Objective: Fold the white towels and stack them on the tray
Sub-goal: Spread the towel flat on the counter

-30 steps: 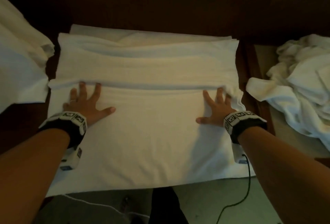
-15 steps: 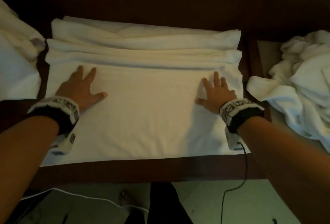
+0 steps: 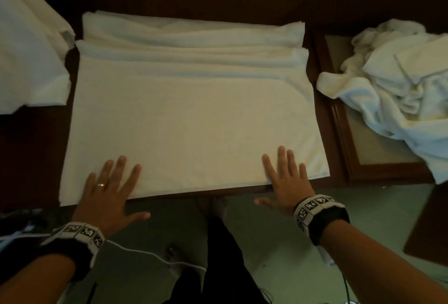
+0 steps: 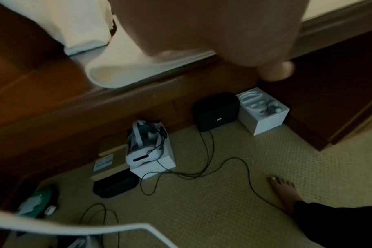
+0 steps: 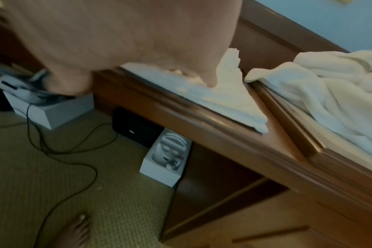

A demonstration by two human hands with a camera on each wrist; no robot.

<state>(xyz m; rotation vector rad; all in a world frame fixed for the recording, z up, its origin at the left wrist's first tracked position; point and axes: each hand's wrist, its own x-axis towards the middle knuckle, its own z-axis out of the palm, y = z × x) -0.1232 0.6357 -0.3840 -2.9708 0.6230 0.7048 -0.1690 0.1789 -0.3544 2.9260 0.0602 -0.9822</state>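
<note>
Towel: the white towel [image 3: 194, 119] lies flat and part-folded on the dark wooden table [image 3: 36, 153], its near edge level with the table's front lip.
Left grip: the left hand [image 3: 109, 194] at 7 o'clock lies flat, fingers spread apart and straight on the towel's near-left corner, clamped on nothing; a ring shows on one finger.
Right grip: the right hand [image 3: 286, 182] at 5 o'clock likewise lies open and flat, fingers on the near-right edge, thumb hanging off the table.
Folded layers: several folded towel layers [image 3: 194, 44] are stacked at 12 o'clock, under the far part of the top towel.
Loose towels: a crumpled heap [image 3: 392, 80] at 3 o'clock lies across the framed tray [image 3: 344, 143]; another towel [image 3: 29, 61] lies at 9 o'clock.
Step, as I judge it: smoothing the fold before the next one.
Risk: the near edge sits right at the lip, so a pull toward the body could drag it off; uneven pressure from the two palms could skew the layers. The heap covering the tray leaves little room for stacking.
Floor: a headset on a white box [image 4: 146, 151], a black case [image 4: 216, 111] and cables lie below.
Writing: the case bears a small white mark, too blurred to read; wristbands carry square black-and-white coded patches.
</note>
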